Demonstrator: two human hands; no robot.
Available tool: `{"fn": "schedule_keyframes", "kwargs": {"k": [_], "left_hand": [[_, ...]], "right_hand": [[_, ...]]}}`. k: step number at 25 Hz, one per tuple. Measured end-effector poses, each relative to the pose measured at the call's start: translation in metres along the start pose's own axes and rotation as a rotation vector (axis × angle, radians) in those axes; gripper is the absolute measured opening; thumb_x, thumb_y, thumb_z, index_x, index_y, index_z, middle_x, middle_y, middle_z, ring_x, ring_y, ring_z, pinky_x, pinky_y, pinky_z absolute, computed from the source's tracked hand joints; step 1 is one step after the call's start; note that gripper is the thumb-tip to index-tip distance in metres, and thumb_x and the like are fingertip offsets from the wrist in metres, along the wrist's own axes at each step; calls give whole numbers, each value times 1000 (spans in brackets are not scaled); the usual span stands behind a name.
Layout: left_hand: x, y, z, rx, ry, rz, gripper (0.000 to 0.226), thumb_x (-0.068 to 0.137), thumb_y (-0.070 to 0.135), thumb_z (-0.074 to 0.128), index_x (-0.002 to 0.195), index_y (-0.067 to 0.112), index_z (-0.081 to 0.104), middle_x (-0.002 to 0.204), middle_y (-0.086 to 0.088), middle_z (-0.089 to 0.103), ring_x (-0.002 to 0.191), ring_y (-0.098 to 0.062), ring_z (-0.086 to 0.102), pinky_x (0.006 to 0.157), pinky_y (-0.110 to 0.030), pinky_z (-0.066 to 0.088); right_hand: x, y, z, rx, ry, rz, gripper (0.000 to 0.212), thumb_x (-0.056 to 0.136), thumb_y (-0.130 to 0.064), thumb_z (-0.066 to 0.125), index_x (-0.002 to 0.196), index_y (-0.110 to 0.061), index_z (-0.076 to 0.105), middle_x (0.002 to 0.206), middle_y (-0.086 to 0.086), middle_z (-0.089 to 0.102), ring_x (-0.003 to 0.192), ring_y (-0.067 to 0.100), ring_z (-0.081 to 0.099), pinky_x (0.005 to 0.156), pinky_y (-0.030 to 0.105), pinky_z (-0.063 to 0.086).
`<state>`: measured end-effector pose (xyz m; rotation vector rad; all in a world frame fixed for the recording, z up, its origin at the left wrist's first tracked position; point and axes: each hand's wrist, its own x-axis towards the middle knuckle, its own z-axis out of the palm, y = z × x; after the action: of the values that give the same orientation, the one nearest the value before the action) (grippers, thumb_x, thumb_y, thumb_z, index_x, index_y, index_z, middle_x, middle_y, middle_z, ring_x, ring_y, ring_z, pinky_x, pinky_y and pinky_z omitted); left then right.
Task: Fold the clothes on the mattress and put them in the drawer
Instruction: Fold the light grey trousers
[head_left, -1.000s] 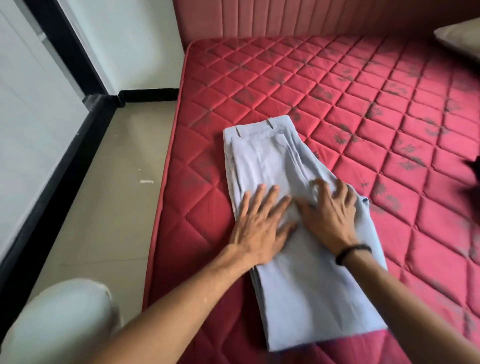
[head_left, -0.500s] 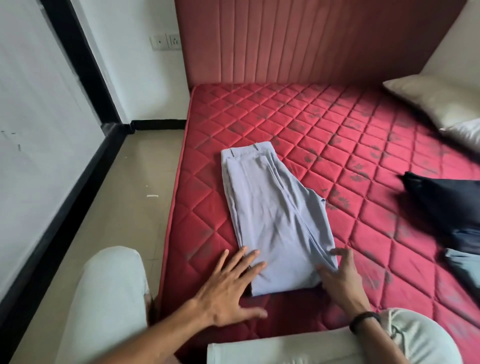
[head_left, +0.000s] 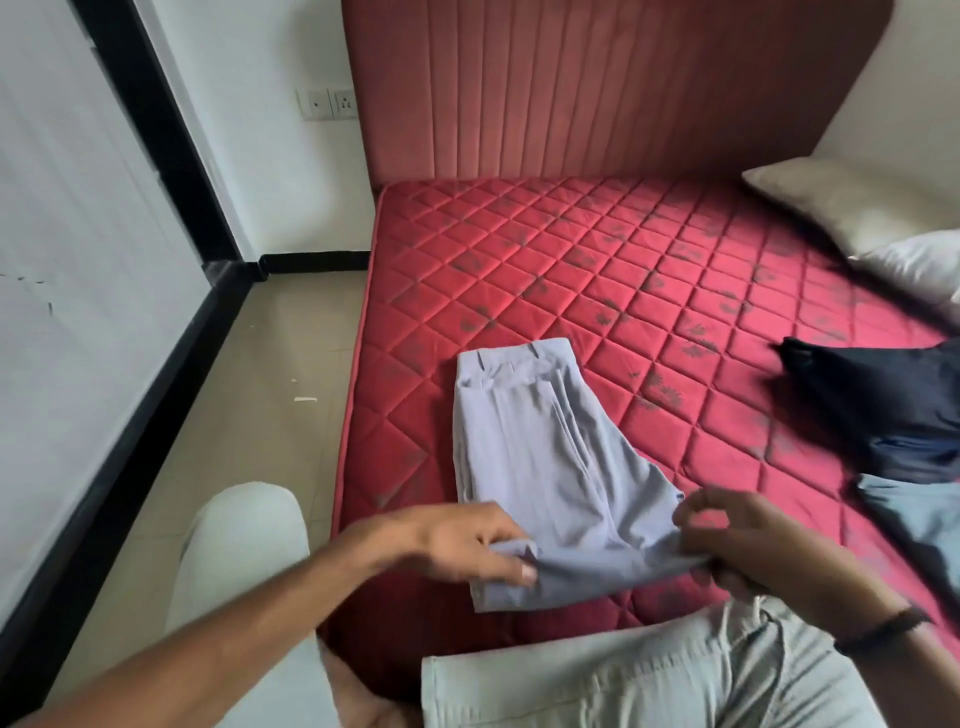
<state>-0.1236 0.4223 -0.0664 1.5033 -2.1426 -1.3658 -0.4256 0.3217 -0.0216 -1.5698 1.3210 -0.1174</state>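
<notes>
My knees in pale grey trousers (head_left: 623, 686) sit nearest, one resting on the near edge of the red quilted mattress (head_left: 571, 270). Just past them, my left hand (head_left: 457, 545) pinches the near left corner of the folded light lavender-grey trousers (head_left: 540, 467), and my right hand (head_left: 748, 545) curls round the near right corner, so both hands are closed on that hem end, set apart across its width and lifting it slightly off the quilt. The rest of the garment lies flat, waistband pointing away toward the padded red headboard (head_left: 597, 88).

The cloth looks thin, soft and light; I judge it will sag in the middle and slide on itself, so holding both corners and keeping the edge taut seems the right grip for carrying it over to the waistband.

The trousers lie close to the mattress's left edge, with beige tiled floor (head_left: 270, 395) beyond; a careless flip could drag them off. To the right wait a dark navy garment (head_left: 883, 395) and a light blue piece (head_left: 914, 509), well apart. Far right, a beige pillow (head_left: 852, 202).
</notes>
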Motion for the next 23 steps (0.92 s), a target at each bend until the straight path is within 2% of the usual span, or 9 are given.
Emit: {"fn": "schedule_keyframes", "kwargs": {"k": [3, 5, 9, 13, 15, 18, 20, 22, 23], "left_hand": [[-4, 3, -42, -428, 199, 33, 16, 101, 26, 67, 102, 13, 75, 94, 1, 71, 88, -12, 64, 79, -32, 47], [3, 0, -73, -640, 438, 33, 26, 100, 16, 66, 122, 5, 71, 121, -4, 74, 115, -15, 69, 97, -22, 50], [50, -43, -128, -886, 893, -73, 23, 94, 11, 71, 116, 5, 75, 112, -11, 77, 105, -22, 73, 100, -34, 55], [111, -115, -156, -969, 1111, -321, 5, 89, 12, 79, 93, 13, 77, 101, -9, 77, 90, -21, 68, 88, -34, 53], [134, -146, -162, -948, 1120, -407, 17, 82, 21, 84, 92, 9, 77, 95, -8, 74, 84, -20, 64, 79, -34, 51], [154, -172, -159, -805, 1162, -508, 46, 66, 48, 83, 92, 10, 78, 82, 2, 71, 78, -18, 63, 72, -33, 52], [158, -172, -158, -659, 1218, -580, 51, 75, 57, 80, 108, 17, 75, 101, 1, 73, 95, -20, 67, 83, -31, 52], [155, -164, -153, -502, 1159, -659, 75, 78, 58, 81, 137, 18, 57, 131, -4, 63, 123, -24, 59, 101, -29, 45], [152, -158, -146, -434, 1078, -709, 87, 77, 57, 82, 144, 15, 48, 140, -8, 58, 131, -27, 54, 105, -31, 43]], "right_hand": [[15, -41, -7, 427, 95, -94, 10, 97, -4, 63, 103, -2, 70, 60, 12, 58, 40, 9, 43, 37, 16, 35], [46, -73, -7, 641, 155, -110, 15, 95, -14, 69, 101, -1, 74, 68, 11, 67, 46, 9, 49, 42, 15, 43], [144, -128, 4, 799, 155, -207, 31, 95, -31, 72, 101, -1, 78, 88, 14, 76, 63, 13, 63, 60, 20, 57], [247, -143, 35, 689, 285, -194, 33, 97, -32, 70, 99, 0, 78, 92, 19, 78, 60, 17, 63, 57, 24, 56], [283, -130, 50, 609, 340, -190, 30, 95, -32, 72, 90, -4, 78, 92, 20, 78, 64, 18, 66, 61, 28, 57], [318, -109, 63, 475, 375, -214, 27, 92, -37, 75, 88, -10, 77, 95, 21, 77, 73, 17, 68, 78, 41, 62], [330, -100, 70, 311, 404, -303, 42, 85, -50, 78, 110, -17, 74, 98, 11, 78, 81, 14, 70, 88, 48, 61], [330, -89, 86, -114, 416, -536, 70, 88, -58, 70, 149, -29, 48, 131, 1, 67, 113, 19, 65, 104, 44, 50], [326, -81, 98, -408, 413, -627, 73, 94, -64, 57, 157, -36, 33, 150, 2, 52, 133, 25, 52, 113, 47, 40]]}}
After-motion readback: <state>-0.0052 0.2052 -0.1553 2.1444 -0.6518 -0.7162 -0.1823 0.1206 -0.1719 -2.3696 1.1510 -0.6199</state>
